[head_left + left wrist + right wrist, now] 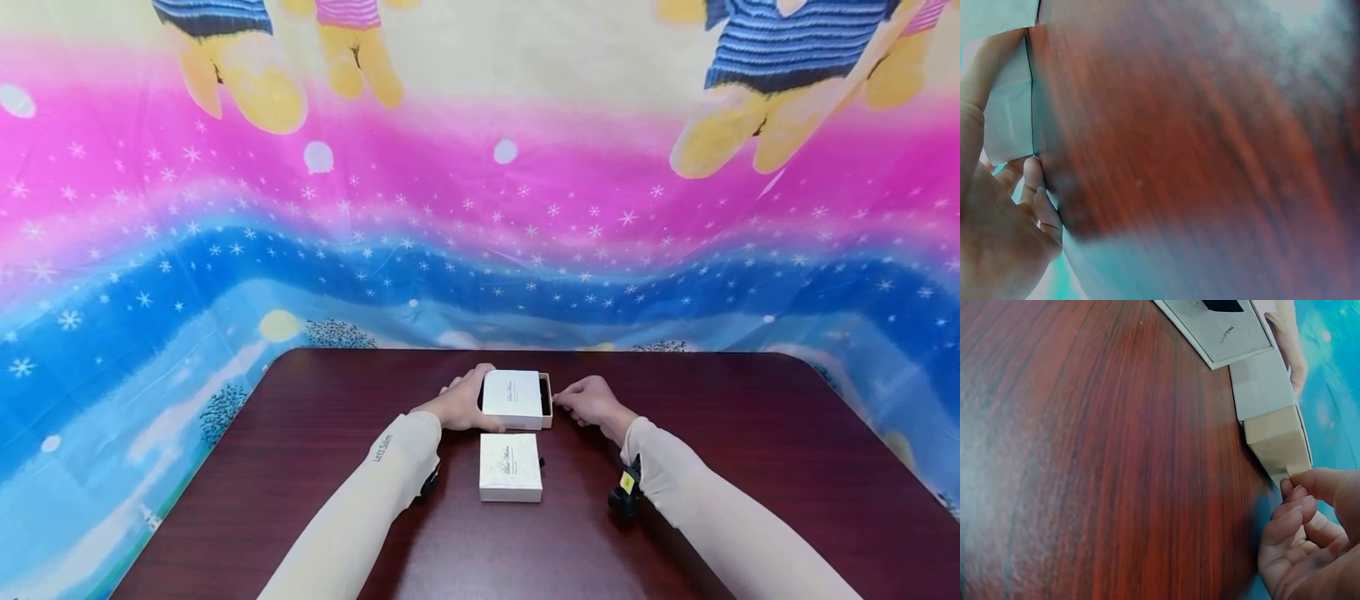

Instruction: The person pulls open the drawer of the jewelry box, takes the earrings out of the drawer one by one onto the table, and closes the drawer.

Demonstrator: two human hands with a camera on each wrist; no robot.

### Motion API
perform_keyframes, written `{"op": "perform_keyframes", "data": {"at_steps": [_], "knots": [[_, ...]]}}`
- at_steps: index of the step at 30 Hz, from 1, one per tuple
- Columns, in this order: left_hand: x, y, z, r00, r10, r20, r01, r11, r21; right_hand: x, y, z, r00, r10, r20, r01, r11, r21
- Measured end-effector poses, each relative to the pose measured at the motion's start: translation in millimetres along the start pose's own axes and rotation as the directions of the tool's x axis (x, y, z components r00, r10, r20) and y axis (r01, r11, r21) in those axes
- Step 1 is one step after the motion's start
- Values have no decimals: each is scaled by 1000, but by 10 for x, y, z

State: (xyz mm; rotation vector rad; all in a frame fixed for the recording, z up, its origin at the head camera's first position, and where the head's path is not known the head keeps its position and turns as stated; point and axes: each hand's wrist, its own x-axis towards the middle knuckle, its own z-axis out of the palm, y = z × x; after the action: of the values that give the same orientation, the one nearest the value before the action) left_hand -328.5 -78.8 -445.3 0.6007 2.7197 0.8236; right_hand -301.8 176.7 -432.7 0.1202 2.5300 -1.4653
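Two white drawer-style gift boxes with printed lids lie one behind the other. The far box (pixel 512 394) has its inner drawer (pixel 547 400) slid partly out on the right, with a dark interior showing. My left hand (pixel 461 402) grips its outer sleeve from the left, thumb along the near side and fingers at the far side. At the drawer's right end, my right hand (pixel 591 400) pinches a small pull tab (pixel 1287 470) between thumb and fingers. In front sits the near box (pixel 511 467), closed, with a black ribbon tab (pixel 1225 305) on its right side.
The boxes lie on a dark red wooden table (pixel 300 467) with rounded back corners. Behind it hangs a cartoon-printed cloth (pixel 480 208) in pink and blue. A dark wrist camera (pixel 624 496) hangs from the right sleeve.
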Motion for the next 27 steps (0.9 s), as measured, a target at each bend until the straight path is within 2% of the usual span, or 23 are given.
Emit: {"op": "perform_keyframes", "data": {"at_steps": [27], "knots": [[-25, 40, -26, 1000, -4, 6, 4, 1000, 1, -11, 6, -94, 1000, 9, 11, -9, 1000, -1]]}}
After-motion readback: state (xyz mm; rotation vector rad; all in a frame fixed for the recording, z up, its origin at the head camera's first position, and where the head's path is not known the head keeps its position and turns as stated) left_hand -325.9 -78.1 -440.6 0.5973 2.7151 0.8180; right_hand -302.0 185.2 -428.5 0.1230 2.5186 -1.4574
